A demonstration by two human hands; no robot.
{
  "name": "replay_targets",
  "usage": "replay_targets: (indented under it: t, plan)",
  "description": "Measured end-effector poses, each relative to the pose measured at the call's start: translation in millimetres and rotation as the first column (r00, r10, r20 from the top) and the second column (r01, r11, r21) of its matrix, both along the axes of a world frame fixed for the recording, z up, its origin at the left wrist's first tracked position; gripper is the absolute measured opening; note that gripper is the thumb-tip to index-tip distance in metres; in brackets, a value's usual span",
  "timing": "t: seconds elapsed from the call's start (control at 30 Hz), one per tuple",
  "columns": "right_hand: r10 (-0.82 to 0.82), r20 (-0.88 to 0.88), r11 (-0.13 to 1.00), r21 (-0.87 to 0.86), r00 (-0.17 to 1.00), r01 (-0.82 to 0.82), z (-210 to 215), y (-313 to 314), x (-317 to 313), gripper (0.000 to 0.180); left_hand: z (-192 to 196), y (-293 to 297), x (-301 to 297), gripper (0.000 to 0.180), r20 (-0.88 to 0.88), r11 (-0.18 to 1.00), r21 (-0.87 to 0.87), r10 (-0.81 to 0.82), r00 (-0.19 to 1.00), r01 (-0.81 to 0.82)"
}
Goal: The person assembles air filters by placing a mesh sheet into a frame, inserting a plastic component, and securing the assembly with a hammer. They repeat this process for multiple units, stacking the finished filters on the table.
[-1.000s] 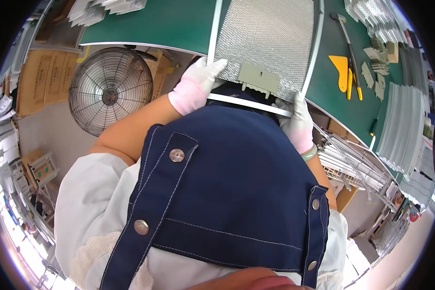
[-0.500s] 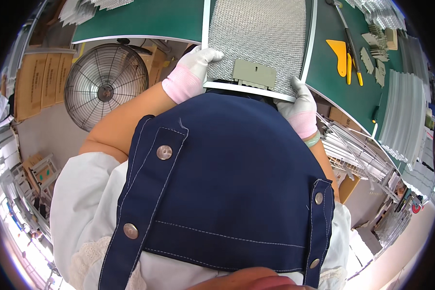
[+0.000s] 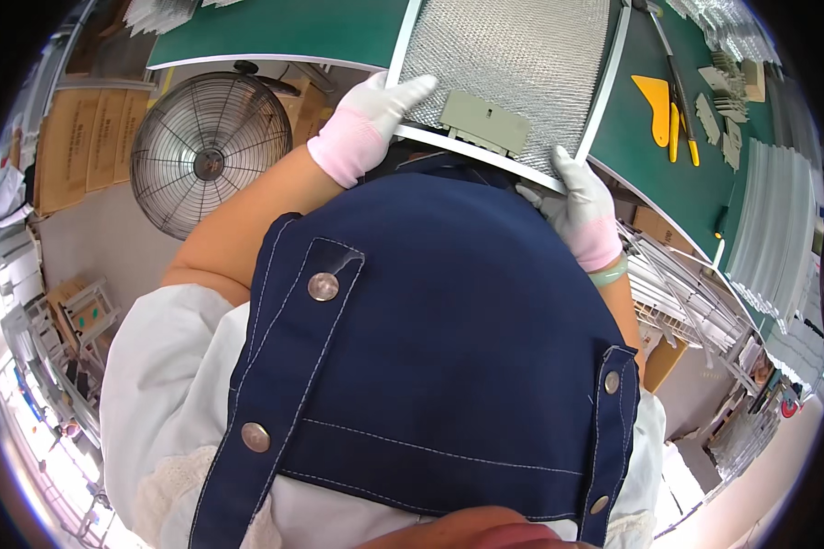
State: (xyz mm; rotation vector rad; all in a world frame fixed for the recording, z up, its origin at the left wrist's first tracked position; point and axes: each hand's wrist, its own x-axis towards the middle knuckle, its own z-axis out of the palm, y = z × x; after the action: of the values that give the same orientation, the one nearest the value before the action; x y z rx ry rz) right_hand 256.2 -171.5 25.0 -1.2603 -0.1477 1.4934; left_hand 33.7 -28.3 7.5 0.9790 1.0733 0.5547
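A mesh filter panel (image 3: pixel 508 55) of silvery metal in a white frame reaches over the table's near edge toward my body. My left hand (image 3: pixel 366 123), in a white glove with a pink cuff, grips the frame near its near-left corner, thumb on top of the mesh. At the near-right corner my right hand (image 3: pixel 581 201), gloved the same way, holds the frame with its thumb on the upper side; its other fingers are partly hidden below. A grey-green plastic piece (image 3: pixel 485 122) with a toothed edge lies on the mesh by the near rail, between my hands.
On the green table (image 3: pixel 275 35) to the right lie a yellow scraper (image 3: pixel 653 105), a long tool with yellow handles (image 3: pixel 682 114) and several small grey-green pieces (image 3: pixel 708 117). Stacked pale strips (image 3: pixel 769 229) stand farther right. A floor fan (image 3: pixel 211 151) and cardboard boxes (image 3: pixel 96 137) are at left.
The panel has turned slightly clockwise, its near-left corner moving away from me. Both hands have kept hold of the frame. The whole view has shifted a little.
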Motion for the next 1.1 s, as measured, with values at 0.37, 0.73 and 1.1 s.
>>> replay_targets:
  t: [0.37, 0.73, 1.1]
  plan:
    - [-0.17, -0.267, 0.971, 0.119, 0.949, 0.207, -20, -1, 9, 0.023, -34, 19, -17, 0.029, -0.358, 0.279, 0.806, -0.471, 0.806, 0.522]
    - [-0.014, -0.166, 1.0, -0.005, 0.986, 0.014, -6, -2, 13, 0.023, 5, -7, -12, 0.037, 0.092, 0.967, -0.21, -0.126, 0.988, 0.143]
    - [0.006, 0.035, 0.998, -0.057, 0.999, -0.004, -22, -8, 17, 0.018, 2, 6, -16, 0.039, -0.163, 0.907, 0.192, -0.348, 0.923, 0.376]
